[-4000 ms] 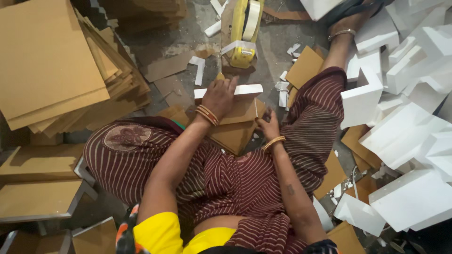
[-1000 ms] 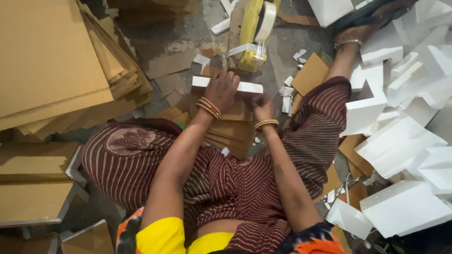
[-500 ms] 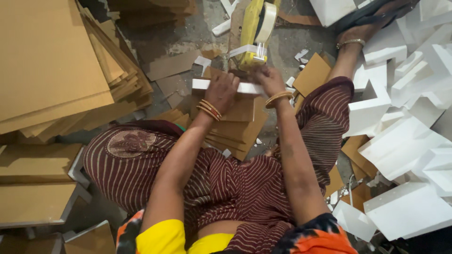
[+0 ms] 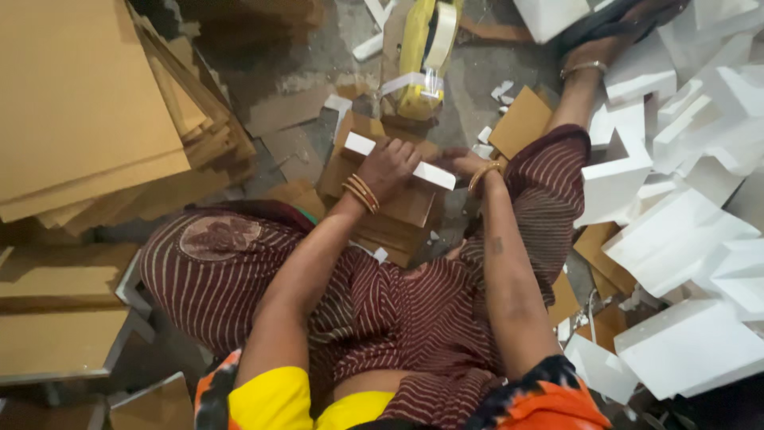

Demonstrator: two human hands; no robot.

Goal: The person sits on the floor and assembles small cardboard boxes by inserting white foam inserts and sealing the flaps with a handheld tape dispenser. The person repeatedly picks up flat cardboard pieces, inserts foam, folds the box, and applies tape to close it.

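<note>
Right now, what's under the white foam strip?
A stack of folded brown cardboard pieces lies under the white foam strip; the left hand covers its middle.

A foam strip [image 4: 398, 159] lies across a cardboard stack [image 4: 390, 211] at frame centre, a tape dispenser [image 4: 422, 56] above it, cardboard sheets [image 4: 87, 103] upper left, foam blocks [image 4: 684, 231] along the right.
</note>
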